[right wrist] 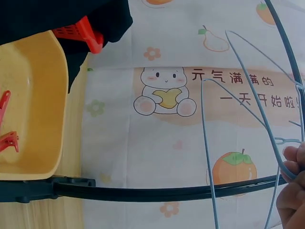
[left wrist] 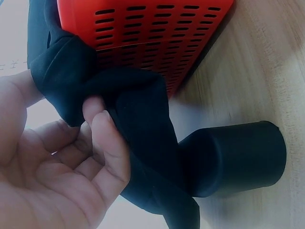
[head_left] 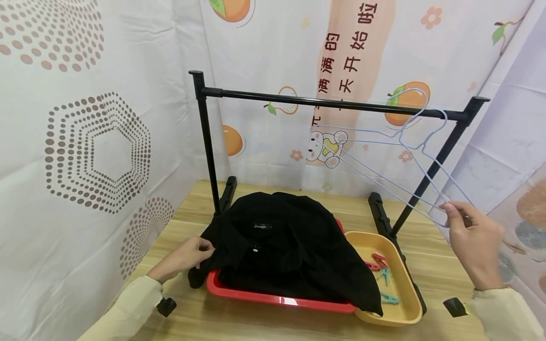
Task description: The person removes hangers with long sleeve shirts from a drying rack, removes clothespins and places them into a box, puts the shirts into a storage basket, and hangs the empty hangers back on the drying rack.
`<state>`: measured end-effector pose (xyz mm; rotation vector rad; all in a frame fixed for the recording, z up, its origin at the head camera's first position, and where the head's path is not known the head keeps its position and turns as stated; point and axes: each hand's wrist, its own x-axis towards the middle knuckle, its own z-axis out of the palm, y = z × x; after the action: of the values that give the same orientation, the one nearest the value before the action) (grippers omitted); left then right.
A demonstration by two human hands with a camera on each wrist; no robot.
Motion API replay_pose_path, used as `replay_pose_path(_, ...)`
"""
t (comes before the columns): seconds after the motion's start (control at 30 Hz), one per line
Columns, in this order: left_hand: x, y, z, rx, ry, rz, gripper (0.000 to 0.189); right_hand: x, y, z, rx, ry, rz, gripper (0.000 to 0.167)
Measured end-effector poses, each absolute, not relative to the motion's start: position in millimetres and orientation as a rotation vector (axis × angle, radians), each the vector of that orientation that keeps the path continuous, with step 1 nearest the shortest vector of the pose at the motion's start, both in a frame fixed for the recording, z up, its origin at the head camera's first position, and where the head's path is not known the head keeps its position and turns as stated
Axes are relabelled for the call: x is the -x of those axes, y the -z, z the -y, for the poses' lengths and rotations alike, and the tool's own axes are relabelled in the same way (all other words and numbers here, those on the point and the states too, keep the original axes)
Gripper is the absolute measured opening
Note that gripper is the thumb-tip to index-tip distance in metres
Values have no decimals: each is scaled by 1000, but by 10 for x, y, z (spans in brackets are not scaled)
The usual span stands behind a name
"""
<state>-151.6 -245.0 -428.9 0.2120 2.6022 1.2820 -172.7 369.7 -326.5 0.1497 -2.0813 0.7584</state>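
Note:
A shirt-like black garment (head_left: 273, 260), with a label and a small white button showing, lies heaped over a red basket (head_left: 290, 302). At its left edge my left hand (head_left: 189, 255) pinches a fold of the cloth. The left wrist view shows this fold (left wrist: 143, 109) between thumb and fingers, beside the basket's slotted wall (left wrist: 157, 28). My right hand (head_left: 475, 237) holds two pale blue wire hangers (head_left: 368, 173) by one lower corner, their hooks up near the rack's bar. Whether the hooks touch the bar I cannot tell. Close up, the right fingers (right wrist: 290, 167) curl round the wire.
A black clothes rack (head_left: 341, 104) stands behind the basket; one of its feet (left wrist: 233, 160) sits by my left hand. Right of the basket is a yellow tray (head_left: 411, 303) with several red and teal clothespins (head_left: 385, 276). Printed curtains (head_left: 264, 42) enclose the wooden tabletop (head_left: 443, 284).

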Motion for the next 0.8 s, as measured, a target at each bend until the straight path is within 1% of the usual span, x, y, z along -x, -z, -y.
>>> replay_pose_path(0.23, 1502, 4299, 2452, -189, -1291, -2602, 15, 1735, 3258, -3732, -122, -724, 2106, 18)
replay_pose_path(0.57, 1514, 4306, 2453, -185, -1302, -2593, 15, 1763, 3349, -3809, -77, -676, 2155, 20)
replay_pose_path(0.8, 1523, 4300, 2456, -186, -1305, -2595, 15, 1774, 3411, -3807, -11, -751, 2190, 21)
